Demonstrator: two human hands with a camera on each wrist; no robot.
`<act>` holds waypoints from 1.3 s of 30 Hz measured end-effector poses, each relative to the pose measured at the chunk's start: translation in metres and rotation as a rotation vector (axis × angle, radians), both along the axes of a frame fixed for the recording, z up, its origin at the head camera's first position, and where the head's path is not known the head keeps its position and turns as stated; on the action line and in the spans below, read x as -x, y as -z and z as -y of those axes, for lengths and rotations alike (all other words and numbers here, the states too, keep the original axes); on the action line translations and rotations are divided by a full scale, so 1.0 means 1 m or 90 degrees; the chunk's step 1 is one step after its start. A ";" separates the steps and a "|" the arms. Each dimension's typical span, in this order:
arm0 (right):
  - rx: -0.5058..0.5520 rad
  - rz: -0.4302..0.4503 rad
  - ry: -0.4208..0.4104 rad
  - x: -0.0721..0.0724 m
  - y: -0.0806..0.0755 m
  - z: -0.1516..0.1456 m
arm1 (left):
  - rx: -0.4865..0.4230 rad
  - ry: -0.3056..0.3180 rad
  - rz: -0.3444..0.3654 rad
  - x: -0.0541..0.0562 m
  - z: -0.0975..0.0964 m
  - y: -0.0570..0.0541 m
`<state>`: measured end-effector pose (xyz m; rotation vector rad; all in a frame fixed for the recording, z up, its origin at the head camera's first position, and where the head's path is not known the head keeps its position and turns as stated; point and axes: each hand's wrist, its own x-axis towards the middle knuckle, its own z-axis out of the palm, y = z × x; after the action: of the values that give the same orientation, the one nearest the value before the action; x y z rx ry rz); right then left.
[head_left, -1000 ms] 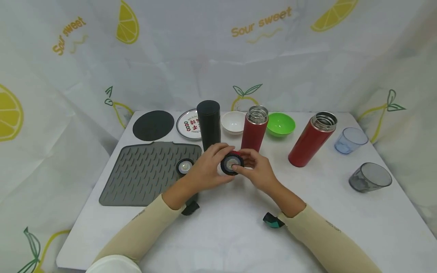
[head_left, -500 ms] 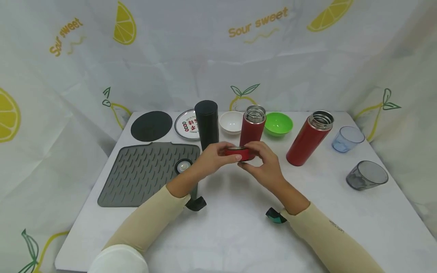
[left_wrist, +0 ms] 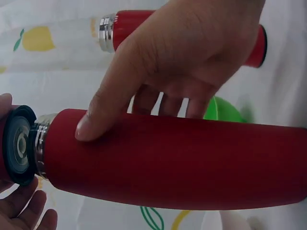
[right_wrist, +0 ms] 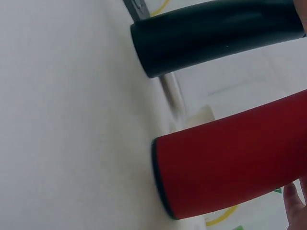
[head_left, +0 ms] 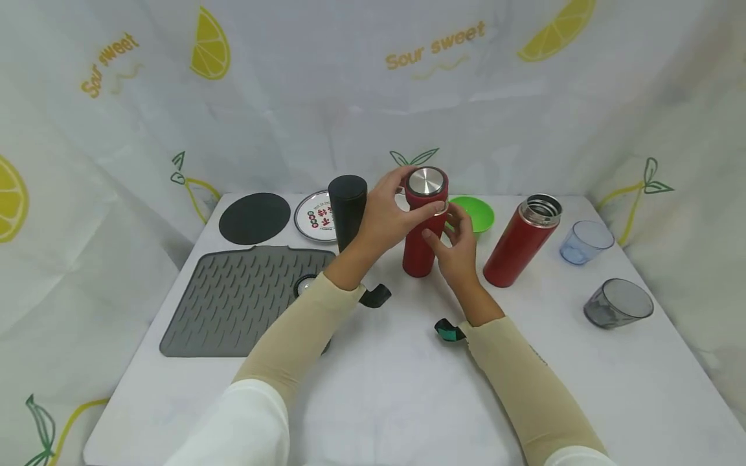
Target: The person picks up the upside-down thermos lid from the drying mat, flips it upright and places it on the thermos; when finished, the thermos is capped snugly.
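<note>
A red thermos bottle [head_left: 417,257] stands on the table in front of me. My left hand [head_left: 383,212] holds its red lid [head_left: 427,181], silver face up, at the bottle's mouth. In the left wrist view the lid [left_wrist: 18,143] sits tilted against the steel neck, with part of its inner side showing. My right hand [head_left: 457,249] grips the upper part of the bottle, thumb on the near side and fingers partly hidden behind. Only the lower bottle body [right_wrist: 230,158] and some fingertips appear in the right wrist view.
A black tumbler [head_left: 348,207] stands close to the left hand. A second red bottle [head_left: 515,249], without a lid, is to the right, beside two glasses [head_left: 618,304]. Behind is a green bowl [head_left: 476,212]. A grey mat [head_left: 233,304] bears another lid [head_left: 304,285], partly covered by the sleeve.
The left hand has carried the lid up and forward from low over the table to the bottle's mouth, turning it silver side up. The right hand has left the lid and now grips the bottle.
</note>
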<state>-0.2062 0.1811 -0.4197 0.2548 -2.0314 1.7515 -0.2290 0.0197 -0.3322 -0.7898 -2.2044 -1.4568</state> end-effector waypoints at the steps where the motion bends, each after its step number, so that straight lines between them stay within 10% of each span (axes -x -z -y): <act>1: -0.006 0.016 -0.003 0.001 0.004 0.000 | -0.001 -0.009 0.008 0.002 -0.003 0.002; 24: -0.063 0.014 0.026 0.007 0.017 -0.001 | 0.165 -0.142 -0.013 0.005 -0.023 0.000; 33: -0.054 0.027 0.016 0.004 0.014 0.002 | 0.027 0.022 0.077 0.021 -0.013 0.018; 39: -0.053 0.024 0.005 0.009 0.018 0.002 | -0.071 0.045 0.032 0.021 -0.007 0.035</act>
<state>-0.2157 0.1791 -0.4381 0.2401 -2.1313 1.6816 -0.2497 0.0265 -0.3675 -0.8094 -2.1294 -1.6345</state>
